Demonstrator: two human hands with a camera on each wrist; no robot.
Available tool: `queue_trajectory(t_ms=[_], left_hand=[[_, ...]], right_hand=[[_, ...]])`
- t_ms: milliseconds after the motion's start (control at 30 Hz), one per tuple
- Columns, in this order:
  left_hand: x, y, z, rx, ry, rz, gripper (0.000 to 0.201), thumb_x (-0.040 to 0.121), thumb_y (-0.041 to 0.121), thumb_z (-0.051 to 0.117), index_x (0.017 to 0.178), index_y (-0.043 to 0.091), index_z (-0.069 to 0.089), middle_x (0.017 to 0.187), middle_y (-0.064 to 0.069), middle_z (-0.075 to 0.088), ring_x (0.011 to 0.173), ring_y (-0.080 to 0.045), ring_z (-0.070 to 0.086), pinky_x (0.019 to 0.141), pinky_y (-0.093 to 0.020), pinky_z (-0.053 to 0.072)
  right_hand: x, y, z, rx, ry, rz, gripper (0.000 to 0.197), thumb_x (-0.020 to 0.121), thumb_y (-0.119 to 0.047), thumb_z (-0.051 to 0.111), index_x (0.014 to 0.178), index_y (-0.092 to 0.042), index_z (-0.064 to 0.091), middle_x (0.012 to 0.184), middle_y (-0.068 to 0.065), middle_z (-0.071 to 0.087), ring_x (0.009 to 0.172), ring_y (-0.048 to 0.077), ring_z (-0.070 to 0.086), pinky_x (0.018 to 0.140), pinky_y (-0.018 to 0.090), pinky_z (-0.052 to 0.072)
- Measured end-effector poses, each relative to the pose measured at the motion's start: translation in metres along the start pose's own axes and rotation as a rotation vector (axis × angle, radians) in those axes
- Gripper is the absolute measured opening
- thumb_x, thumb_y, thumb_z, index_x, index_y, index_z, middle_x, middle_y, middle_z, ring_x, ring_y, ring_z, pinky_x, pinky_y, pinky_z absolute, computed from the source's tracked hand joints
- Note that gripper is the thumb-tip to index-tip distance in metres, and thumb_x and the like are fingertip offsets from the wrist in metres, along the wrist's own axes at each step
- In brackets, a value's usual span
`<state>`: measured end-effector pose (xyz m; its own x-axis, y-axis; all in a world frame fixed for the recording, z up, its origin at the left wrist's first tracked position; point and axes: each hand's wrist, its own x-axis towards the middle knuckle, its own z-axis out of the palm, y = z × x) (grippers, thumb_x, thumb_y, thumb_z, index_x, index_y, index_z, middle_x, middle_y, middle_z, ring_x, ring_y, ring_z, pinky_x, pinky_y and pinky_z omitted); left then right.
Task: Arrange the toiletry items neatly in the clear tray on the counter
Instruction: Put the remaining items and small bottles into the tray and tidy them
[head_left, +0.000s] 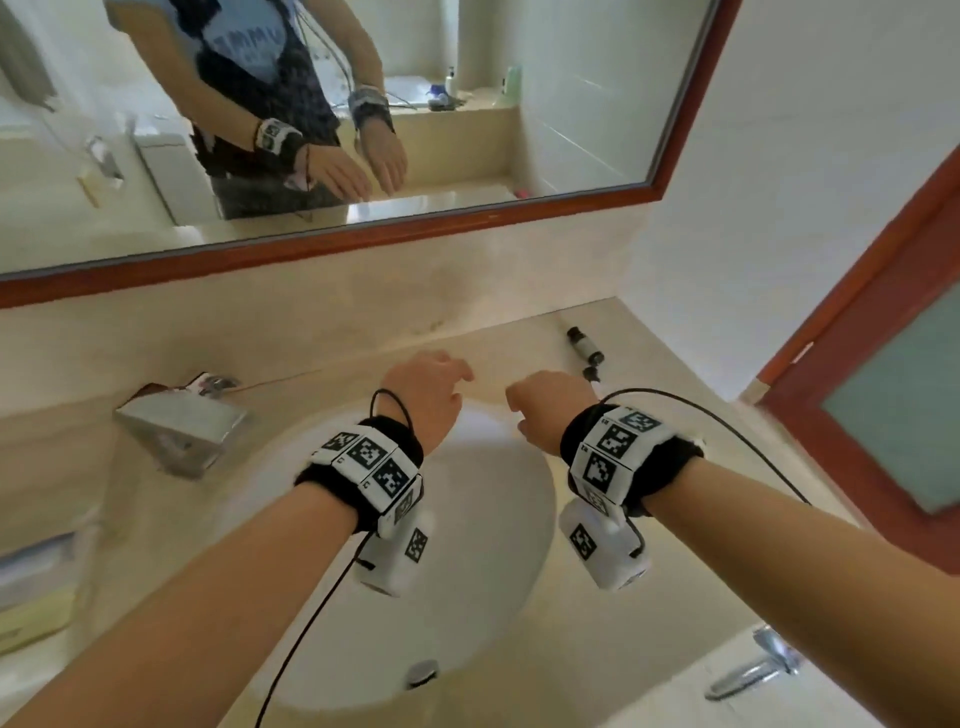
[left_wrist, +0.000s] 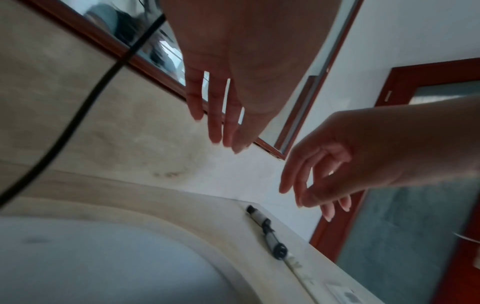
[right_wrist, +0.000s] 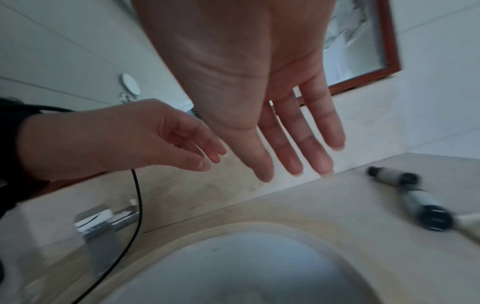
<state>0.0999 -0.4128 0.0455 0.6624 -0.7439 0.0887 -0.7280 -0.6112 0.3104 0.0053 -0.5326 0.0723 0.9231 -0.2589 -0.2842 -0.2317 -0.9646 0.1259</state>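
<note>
Two small pale bottles with black caps (head_left: 584, 347) lie end to end on the beige counter at the back right, near the wall. The left wrist view shows these bottles (left_wrist: 265, 226), and so does the right wrist view (right_wrist: 405, 191). My left hand (head_left: 447, 369) hovers over the far rim of the sink, fingers relaxed and holding nothing (left_wrist: 223, 127). My right hand (head_left: 530, 397) hovers beside it, left of the bottles and apart from them, fingers loosely extended and empty (right_wrist: 293, 158). No clear tray is plainly visible.
A white round sink (head_left: 483, 545) lies under both wrists, with a chrome faucet (head_left: 182, 426) at the back left. A blurred pale object (head_left: 36, 582) sits at the left edge. A red-framed mirror (head_left: 467, 223) hangs ahead, and a door (head_left: 883, 415) stands at the right.
</note>
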Motion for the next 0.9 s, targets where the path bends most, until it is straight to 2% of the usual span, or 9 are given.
queue_trajectory(t_ms=[133,300,400,467,600,667,767,900], left_hand=[[0.039,0.056,0.037,-0.003,-0.114,0.108,0.032,0.093,0.015,0.049,0.122,0.024,0.057,0.123,0.001,0.057,0.114,-0.02,0.054,0.097,-0.034,0.044],[0.065,0.118,0.093,0.031,-0.274,0.228,0.035,0.095,0.019,0.048,0.129,0.026,0.051,0.134,0.002,0.052,0.121,-0.02,0.049,0.1,-0.035,0.043],[0.079,0.14,0.122,0.051,-0.376,0.3,0.038,0.093,0.015,0.049,0.13,0.025,0.05,0.138,0.001,0.048,0.127,-0.02,0.044,0.1,-0.035,0.042],[0.088,0.149,0.137,0.064,-0.439,0.376,0.043,0.092,0.008,0.05,0.132,0.024,0.048,0.138,0.002,0.047,0.13,-0.019,0.039,0.103,-0.033,0.04],[0.097,0.163,0.157,0.206,-0.48,0.563,0.051,0.09,0.003,0.049,0.138,0.021,0.043,0.144,0.0,0.04,0.136,-0.019,0.031,0.114,-0.031,0.024],[0.098,0.166,0.169,0.297,-0.502,0.601,0.051,0.091,0.005,0.048,0.139,0.019,0.041,0.147,-0.001,0.035,0.138,-0.022,0.027,0.112,-0.037,0.028],[0.096,0.167,0.186,0.34,-0.501,0.56,0.044,0.093,0.01,0.048,0.135,0.019,0.041,0.147,0.0,0.034,0.141,-0.021,0.022,0.106,-0.04,0.035],[0.102,0.169,0.193,0.317,-0.466,0.536,0.035,0.092,0.011,0.05,0.126,0.017,0.048,0.137,-0.001,0.043,0.133,-0.021,0.033,0.098,-0.039,0.041]], right_hand=[[-0.015,0.063,0.034,0.039,-0.081,0.139,0.029,0.095,-0.01,0.047,0.122,-0.011,0.056,0.121,0.01,0.06,0.109,0.03,0.06,0.086,0.036,0.048],[-0.026,0.136,0.079,0.118,-0.183,0.269,0.03,0.095,-0.01,0.046,0.124,-0.011,0.054,0.122,0.008,0.059,0.111,0.028,0.059,0.087,0.035,0.048],[-0.029,0.171,0.101,0.19,-0.225,0.348,0.033,0.095,-0.013,0.045,0.128,-0.012,0.048,0.122,0.009,0.058,0.108,0.028,0.06,0.084,0.034,0.048],[-0.028,0.187,0.117,0.249,-0.261,0.398,0.041,0.096,-0.022,0.048,0.135,-0.014,0.039,0.126,0.01,0.054,0.109,0.028,0.059,0.083,0.034,0.048],[-0.026,0.202,0.145,0.332,-0.305,0.455,0.064,0.093,-0.039,0.054,0.144,-0.017,0.022,0.134,0.013,0.043,0.11,0.031,0.058,0.082,0.036,0.05],[-0.024,0.202,0.155,0.335,-0.291,0.459,0.072,0.091,-0.044,0.055,0.147,-0.02,0.017,0.137,0.014,0.038,0.112,0.031,0.056,0.084,0.037,0.05],[-0.018,0.198,0.163,0.319,-0.243,0.468,0.078,0.088,-0.048,0.057,0.148,-0.021,0.015,0.137,0.014,0.034,0.114,0.03,0.051,0.081,0.034,0.049],[-0.009,0.198,0.165,0.334,-0.23,0.514,0.067,0.087,-0.042,0.06,0.14,-0.016,0.027,0.136,0.015,0.034,0.114,0.029,0.048,0.081,0.032,0.047]])
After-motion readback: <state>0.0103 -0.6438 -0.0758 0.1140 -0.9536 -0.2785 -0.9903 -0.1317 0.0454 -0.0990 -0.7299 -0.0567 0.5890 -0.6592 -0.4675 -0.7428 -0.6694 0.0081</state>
